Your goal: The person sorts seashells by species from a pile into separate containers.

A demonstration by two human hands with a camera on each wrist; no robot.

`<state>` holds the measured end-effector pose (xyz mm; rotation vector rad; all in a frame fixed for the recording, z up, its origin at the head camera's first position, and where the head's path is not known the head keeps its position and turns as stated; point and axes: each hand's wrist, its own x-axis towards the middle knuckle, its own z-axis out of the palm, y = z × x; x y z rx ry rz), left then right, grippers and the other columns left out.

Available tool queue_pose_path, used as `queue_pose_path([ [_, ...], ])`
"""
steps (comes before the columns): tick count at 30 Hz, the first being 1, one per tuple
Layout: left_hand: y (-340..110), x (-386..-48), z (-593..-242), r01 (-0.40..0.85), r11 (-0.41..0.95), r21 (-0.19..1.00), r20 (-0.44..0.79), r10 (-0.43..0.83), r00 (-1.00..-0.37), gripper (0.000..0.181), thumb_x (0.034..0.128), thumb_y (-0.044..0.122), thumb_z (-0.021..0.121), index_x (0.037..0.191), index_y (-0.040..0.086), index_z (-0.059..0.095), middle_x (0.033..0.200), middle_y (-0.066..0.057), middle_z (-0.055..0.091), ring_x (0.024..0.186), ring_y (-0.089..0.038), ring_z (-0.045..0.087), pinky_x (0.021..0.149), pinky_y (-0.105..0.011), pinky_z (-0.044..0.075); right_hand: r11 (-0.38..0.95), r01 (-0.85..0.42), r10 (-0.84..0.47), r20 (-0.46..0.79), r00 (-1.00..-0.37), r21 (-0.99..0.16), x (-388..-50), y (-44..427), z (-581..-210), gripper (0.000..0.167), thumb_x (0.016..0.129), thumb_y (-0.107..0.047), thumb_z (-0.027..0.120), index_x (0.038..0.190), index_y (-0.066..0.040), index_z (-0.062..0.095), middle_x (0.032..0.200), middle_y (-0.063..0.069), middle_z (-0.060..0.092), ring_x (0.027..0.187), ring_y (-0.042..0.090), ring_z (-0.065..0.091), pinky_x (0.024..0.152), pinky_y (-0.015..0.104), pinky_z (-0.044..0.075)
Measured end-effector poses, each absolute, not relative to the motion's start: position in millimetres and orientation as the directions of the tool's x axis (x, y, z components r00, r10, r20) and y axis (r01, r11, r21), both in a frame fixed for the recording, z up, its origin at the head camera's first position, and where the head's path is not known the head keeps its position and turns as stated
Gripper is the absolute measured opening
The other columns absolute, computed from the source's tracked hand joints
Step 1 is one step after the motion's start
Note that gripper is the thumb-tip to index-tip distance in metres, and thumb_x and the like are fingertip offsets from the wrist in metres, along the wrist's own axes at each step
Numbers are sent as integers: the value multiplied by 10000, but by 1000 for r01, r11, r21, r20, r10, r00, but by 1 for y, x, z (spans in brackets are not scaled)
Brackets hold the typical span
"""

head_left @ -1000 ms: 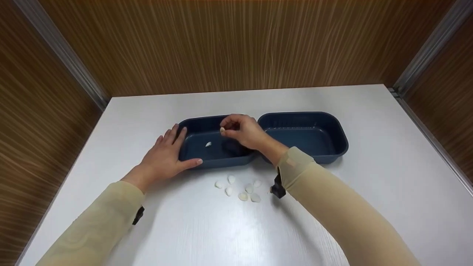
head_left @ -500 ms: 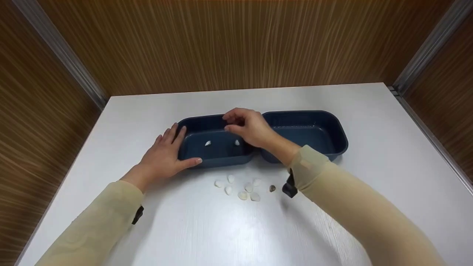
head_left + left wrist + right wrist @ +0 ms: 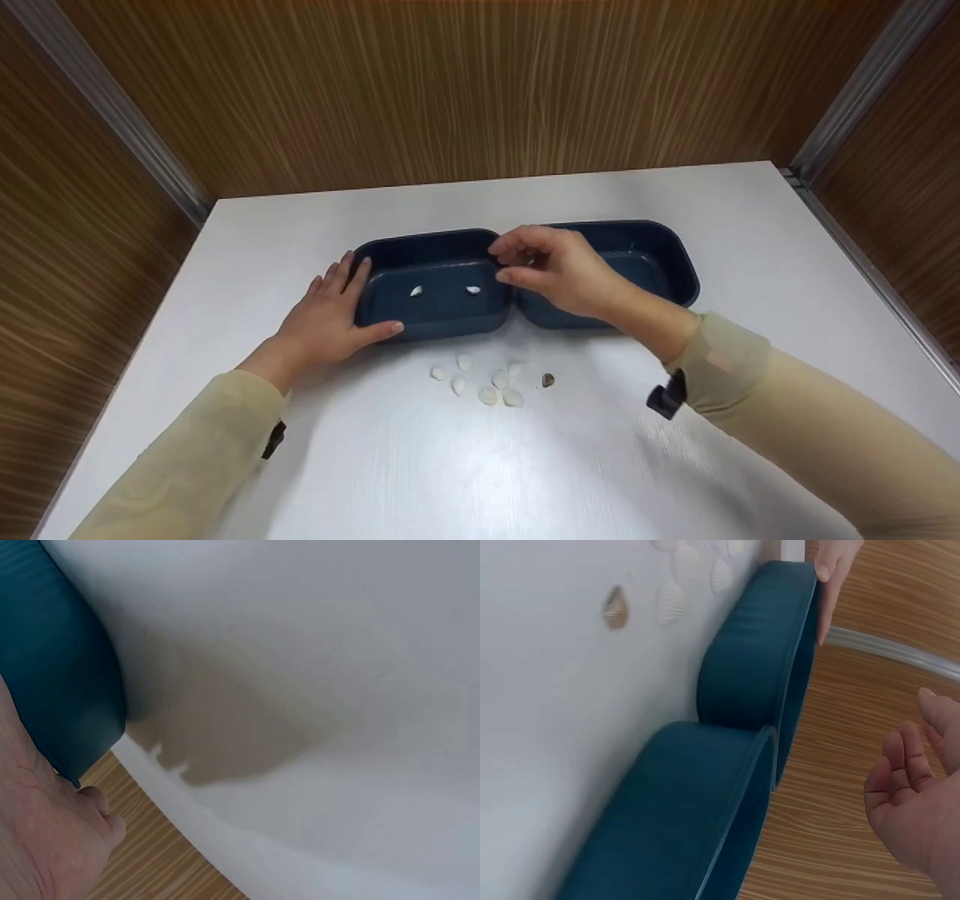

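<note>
My left hand (image 3: 322, 319) rests on the left end of a dark blue tray (image 3: 446, 328), fingers spread along its rim and thumb at the front edge. Inside lie two small shells, a white shell (image 3: 416, 291) at left and another shell (image 3: 472, 290) at right. Above the second blue tray (image 3: 649, 270), near where the two trays meet, hovers my right hand (image 3: 574, 274). Its fingers are loosely bent, thumb apart, with nothing between them in the right wrist view. In front of the trays lie several white shells (image 3: 488, 395) and one brown shell (image 3: 548, 380).
Both trays stand side by side on a white table (image 3: 450, 465). A wood-grain panel (image 3: 480, 90) rises behind the table, with more panels at the sides. The left wrist view shows mostly table and a shadow.
My right hand has let go of a shell, which now lies in the left tray, and moved right over the other tray. The brown shell has come into view. The left hand stays put.
</note>
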<state>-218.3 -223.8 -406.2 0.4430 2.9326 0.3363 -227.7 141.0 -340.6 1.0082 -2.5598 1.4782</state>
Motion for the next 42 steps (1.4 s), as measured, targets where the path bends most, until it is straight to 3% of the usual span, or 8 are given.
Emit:
queue_pose_path([
  [9, -224, -218, -406, 269, 932, 242, -123, 304, -945, 1251, 872, 940, 429, 1710, 110, 12, 1768, -186, -51, 1619, -418, 40, 1300, -548, 41, 321, -546, -554, 314, -771, -774, -201, 171, -358, 244, 931, -52, 826, 1166, -62, 761, 1069, 86, 744, 941, 187, 665, 789, 263, 546],
  [20, -225, -221, -405, 285, 926, 245, -122, 322, -939, 1244, 881, 931, 432, 1708, 101, 14, 1767, -189, -51, 1619, -422, 20, 1297, -561, 32, 382, -467, -579, 187, -794, -798, -174, 197, -388, 243, 951, -111, 817, 1188, -121, 763, 1056, -8, 736, 929, 180, 655, 777, 247, 536],
  [33, -225, -219, -405, 274, 928, 253, -122, 312, -942, 1253, 874, 934, 438, 1709, 100, 17, 1767, -190, -56, 1622, -409, 16, 1296, -566, 35, 393, -447, -641, 109, -760, -804, -169, 214, -424, 258, 958, -113, 809, 1198, -40, 750, 1018, 41, 747, 909, 172, 667, 777, 279, 553],
  [42, -226, -219, -408, 271, 931, 247, -119, 306, -945, 1258, 865, 948, 422, 1710, 110, 15, 1770, -178, -54, 1626, -390, 18, 1299, -555, 36, 411, -386, -635, 44, -771, -826, -170, 214, -447, 276, 912, -85, 849, 1171, -40, 762, 1029, 72, 724, 878, 143, 608, 757, 194, 500],
])
